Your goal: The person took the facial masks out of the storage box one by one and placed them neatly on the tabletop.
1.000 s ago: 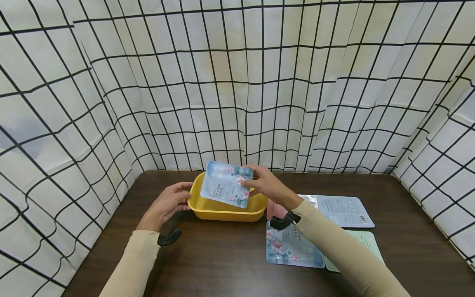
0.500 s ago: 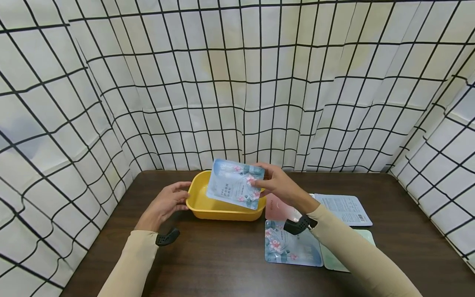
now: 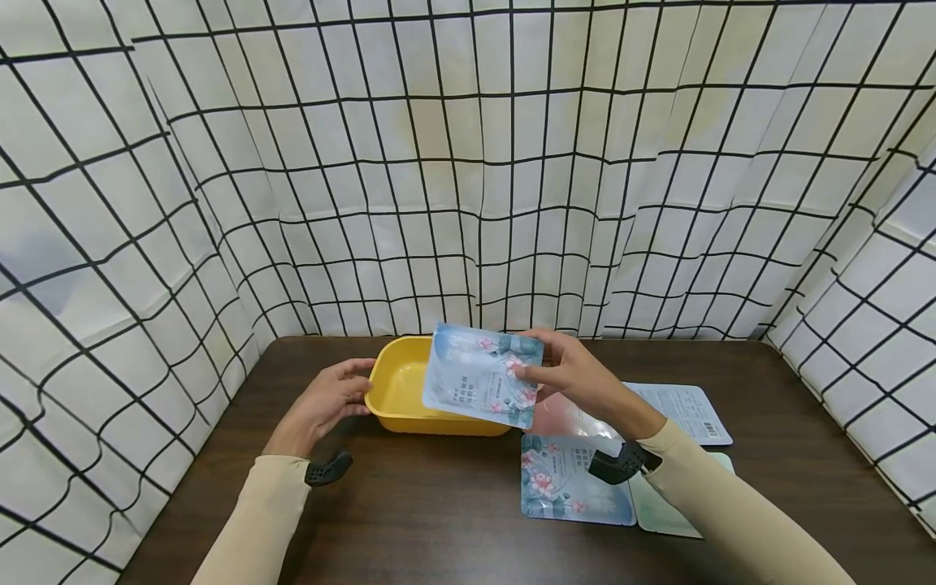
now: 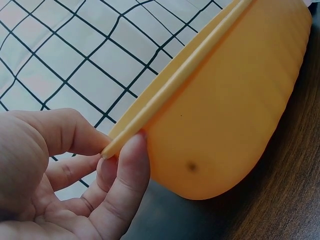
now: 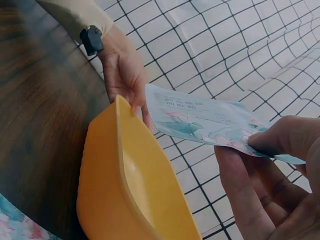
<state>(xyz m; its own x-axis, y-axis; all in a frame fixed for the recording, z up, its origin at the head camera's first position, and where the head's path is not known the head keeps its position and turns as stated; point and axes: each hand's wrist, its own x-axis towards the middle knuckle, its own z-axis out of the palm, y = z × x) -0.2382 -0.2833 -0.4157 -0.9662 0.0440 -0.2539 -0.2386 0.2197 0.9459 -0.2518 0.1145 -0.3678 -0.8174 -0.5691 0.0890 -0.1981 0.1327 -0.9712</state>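
Observation:
My right hand (image 3: 585, 386) pinches a light-blue sheet-mask packet (image 3: 464, 370) printed with pink flowers, thumb on its front face. The packet is held tilted above the right part of a yellow plastic basin (image 3: 442, 425) and hides some of it. In the right wrist view the packet (image 5: 195, 117) appears nearly edge-on, with the fingers beneath it. At the basin's left end, my left hand (image 3: 322, 406) holds the rim; the left wrist view has thumb and fingers pinching that rim (image 4: 165, 90). The visible inside of the basin holds nothing.
Flat packets lie on the dark wooden table (image 3: 431, 512) at right: a blue floral one (image 3: 556, 487), a pink one (image 3: 559, 414), a pale-blue one with a barcode (image 3: 683, 410) and a green one (image 3: 661, 508). A white grid-patterned curtain (image 3: 468, 203) surrounds the table.
My right hand has moved right with the packet, from over the basin's middle toward its right end. My left hand has stayed at the basin's left rim.

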